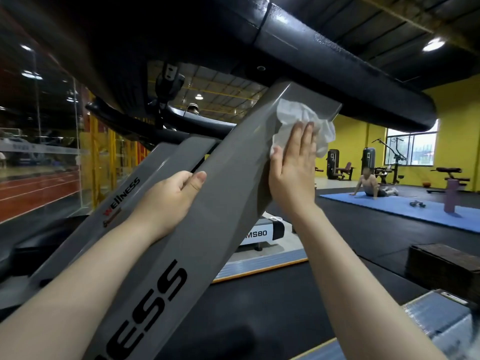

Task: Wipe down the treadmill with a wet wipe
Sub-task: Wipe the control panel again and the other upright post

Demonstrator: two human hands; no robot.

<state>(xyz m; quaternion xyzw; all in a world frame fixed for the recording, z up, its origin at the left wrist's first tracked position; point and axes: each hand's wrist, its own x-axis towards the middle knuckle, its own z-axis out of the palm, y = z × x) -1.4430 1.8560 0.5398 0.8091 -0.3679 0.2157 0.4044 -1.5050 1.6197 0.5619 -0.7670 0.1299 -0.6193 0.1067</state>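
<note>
The treadmill upright (197,229) rises slantwise from lower left to upper right and meets the handrail (324,61) above it. The left hand (168,198) holds the upright's left edge. The right hand (293,172) lies flat on its right face, higher up, with the wet wipe (306,120) under the fingers. Behind, to the right, a person (371,185) sits on an exercise mat (415,209) on the floor, before weight machines (368,162).

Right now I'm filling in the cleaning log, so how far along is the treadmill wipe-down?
Done: nothing can be confirmed; only the black handrail shows a smeared sheen. In hand: the right hand presses the white wipe flat against the top of the grey upright, while the left hand grips its edge. Left: the upright's lower lettered stretch and the second upright.
</note>
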